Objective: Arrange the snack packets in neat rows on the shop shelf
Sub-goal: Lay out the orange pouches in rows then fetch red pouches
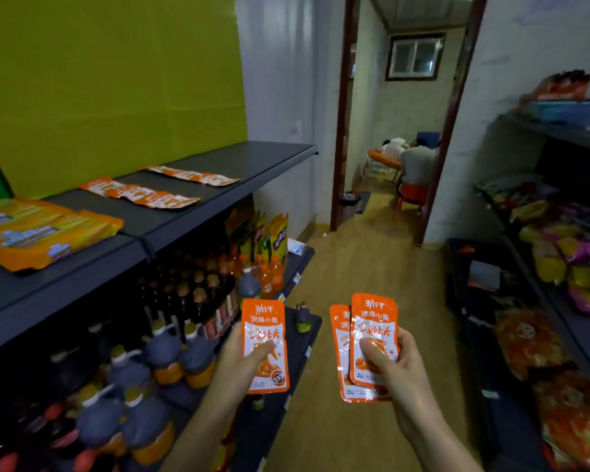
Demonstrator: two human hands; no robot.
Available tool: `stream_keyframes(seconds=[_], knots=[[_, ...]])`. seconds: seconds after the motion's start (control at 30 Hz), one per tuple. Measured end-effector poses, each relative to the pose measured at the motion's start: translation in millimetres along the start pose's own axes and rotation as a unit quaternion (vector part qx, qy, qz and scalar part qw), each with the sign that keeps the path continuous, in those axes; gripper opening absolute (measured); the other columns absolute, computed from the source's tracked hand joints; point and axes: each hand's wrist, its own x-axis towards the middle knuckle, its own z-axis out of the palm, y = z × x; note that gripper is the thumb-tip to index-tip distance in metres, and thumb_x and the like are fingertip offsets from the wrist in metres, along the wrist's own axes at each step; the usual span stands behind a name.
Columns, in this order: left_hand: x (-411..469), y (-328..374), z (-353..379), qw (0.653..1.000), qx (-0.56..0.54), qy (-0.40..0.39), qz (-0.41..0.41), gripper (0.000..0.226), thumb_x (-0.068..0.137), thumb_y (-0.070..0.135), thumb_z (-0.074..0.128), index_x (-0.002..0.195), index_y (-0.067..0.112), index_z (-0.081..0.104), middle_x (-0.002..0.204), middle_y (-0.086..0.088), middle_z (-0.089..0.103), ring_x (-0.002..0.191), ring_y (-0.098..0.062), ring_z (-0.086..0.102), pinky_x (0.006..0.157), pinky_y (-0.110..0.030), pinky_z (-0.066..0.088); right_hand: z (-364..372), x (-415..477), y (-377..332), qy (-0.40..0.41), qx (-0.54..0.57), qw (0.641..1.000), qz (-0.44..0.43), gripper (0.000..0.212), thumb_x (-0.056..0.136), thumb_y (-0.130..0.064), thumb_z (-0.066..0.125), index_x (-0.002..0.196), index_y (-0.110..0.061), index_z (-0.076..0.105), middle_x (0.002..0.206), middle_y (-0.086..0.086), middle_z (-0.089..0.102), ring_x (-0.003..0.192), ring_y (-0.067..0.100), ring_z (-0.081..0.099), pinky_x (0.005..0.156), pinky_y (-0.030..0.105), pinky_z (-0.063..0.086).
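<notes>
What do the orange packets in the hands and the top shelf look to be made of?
Orange packets: likely glossy plastic film, given the sheen and sealed flat edges. Top shelf: probably painted metal, matte dark grey, thin with a folded front lip; not certain.

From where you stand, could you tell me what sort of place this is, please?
Most likely a small shop. Dark shelves line both sides of the aisle, stocked with bottles below and bagged snacks opposite, and each hand, left and right, holds orange snack packets.
</notes>
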Motion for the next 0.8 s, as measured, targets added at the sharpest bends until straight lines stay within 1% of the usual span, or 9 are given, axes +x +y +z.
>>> stream_keyframes(seconds=[0.1,0.17,0.23,0.37,0.43,0.53,0.63,0.7,0.8], knots=[[49,22,25,0.999,-0.01,0.02,0.023,0.024,0.09,0.012,0.056,0.108,0.027,0.052,0.098,0.006,0.067,0.087,-0.012,0.066,0.065,-0.022,0.052,0,70,-30,-0.036,-0.014,0.999,-0.018,0.034,0.084,-0.01,0.064,0.112,-0.017,0.047,0.093,0.004,0.068,0.077,0.021,0.068,0.055,0.025,0.057],[80,38,38,0.999,-0.012,0.036,0.035,0.027,0.09,0.016,0.056,0.115,0.025,0.05,0.104,0.003,0.067,0.091,-0.015,0.067,0.073,-0.029,0.055,7,113,-48,-0.067,-0.016,0.997,-0.035,0.032,0.083,-0.01,0.065,0.109,-0.02,0.048,0.092,0.002,0.068,0.072,0.016,0.068,0.052,0.02,0.056],[110,51,50,0.997,-0.018,0.056,0.042,0.027,0.09,0.017,0.056,0.114,0.026,0.05,0.107,0.001,0.066,0.093,-0.018,0.067,0.077,-0.033,0.056,19,153,-64,-0.095,-0.013,0.994,-0.05,0.032,0.083,-0.01,0.066,0.108,-0.022,0.048,0.092,0.001,0.068,0.066,0.01,0.069,0.051,0.019,0.055],[163,71,70,0.993,-0.035,0.09,0.073,0.019,0.089,0.013,0.057,0.097,0.029,0.053,0.098,0.002,0.068,0.084,-0.014,0.069,0.067,-0.025,0.056,58,217,-81,-0.152,-0.005,0.986,-0.064,0.038,0.083,-0.007,0.066,0.115,-0.016,0.047,0.097,0.005,0.069,0.064,0.005,0.069,0.051,0.019,0.053],[190,78,76,0.989,-0.044,0.107,0.091,0.016,0.089,0.014,0.057,0.096,0.028,0.054,0.096,0.004,0.069,0.079,-0.011,0.07,0.062,-0.021,0.055,80,245,-85,-0.182,-0.006,0.981,-0.073,0.038,0.083,-0.008,0.065,0.116,-0.015,0.047,0.097,0.003,0.068,0.065,0.005,0.069,0.051,0.018,0.052],[231,87,78,0.983,-0.069,0.134,0.102,0.01,0.09,0.024,0.055,0.098,0.03,0.055,0.088,0.009,0.072,0.075,-0.007,0.071,0.054,-0.016,0.053,112,282,-93,-0.215,-0.004,0.973,-0.077,0.037,0.084,-0.013,0.066,0.115,-0.019,0.047,0.098,0.002,0.068,0.07,0.009,0.071,0.052,0.019,0.054],[269,97,76,0.976,-0.099,0.152,0.12,0.014,0.088,0.026,0.057,0.101,0.03,0.054,0.085,0.012,0.074,0.076,-0.008,0.072,0.053,-0.016,0.053,142,316,-101,-0.242,0.001,0.967,-0.083,0.037,0.084,-0.018,0.066,0.114,-0.022,0.046,0.096,-0.004,0.067,0.072,0.009,0.071,0.052,0.019,0.054],[294,106,70,0.973,-0.09,0.165,0.137,0.021,0.086,0.024,0.06,0.102,0.033,0.052,0.087,0.016,0.073,0.078,-0.007,0.071,0.053,-0.016,0.053,163,339,-109,-0.266,0.011,0.96,-0.083,0.036,0.083,-0.018,0.066,0.114,-0.023,0.047,0.095,-0.006,0.067,0.072,0.004,0.071,0.051,0.016,0.052],[327,120,56,0.96,-0.067,0.204,0.178,0.027,0.085,0.019,0.061,0.105,0.035,0.051,0.094,0.018,0.072,0.082,-0.006,0.071,0.057,-0.017,0.055,196,371,-123,-0.317,0.011,0.944,-0.092,0.032,0.083,-0.019,0.066,0.109,-0.028,0.048,0.095,-0.007,0.068,0.074,0.004,0.07,0.052,0.015,0.052]])
